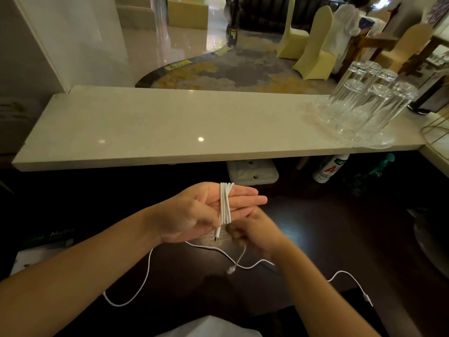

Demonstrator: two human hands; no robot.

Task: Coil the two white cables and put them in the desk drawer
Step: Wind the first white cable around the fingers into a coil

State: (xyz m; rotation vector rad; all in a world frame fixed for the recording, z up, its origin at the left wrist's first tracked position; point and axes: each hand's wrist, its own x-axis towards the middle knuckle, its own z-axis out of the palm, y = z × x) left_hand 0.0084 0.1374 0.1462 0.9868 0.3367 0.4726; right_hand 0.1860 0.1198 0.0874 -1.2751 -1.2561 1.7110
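The left hand is held flat and open, palm up, fingers straight and together, with several turns of a white cable wound around them; a plug end hangs just below the palm. The right hand, blurred and just beneath the left fingertips, seems to pinch the loose tail of that cable, though its grip cannot be told for sure. A second cable trails slack over the dark table below both hands. Both cables look thin, light and limp, likely to spring loose; hold the bundle across its turns, never by the plugs.
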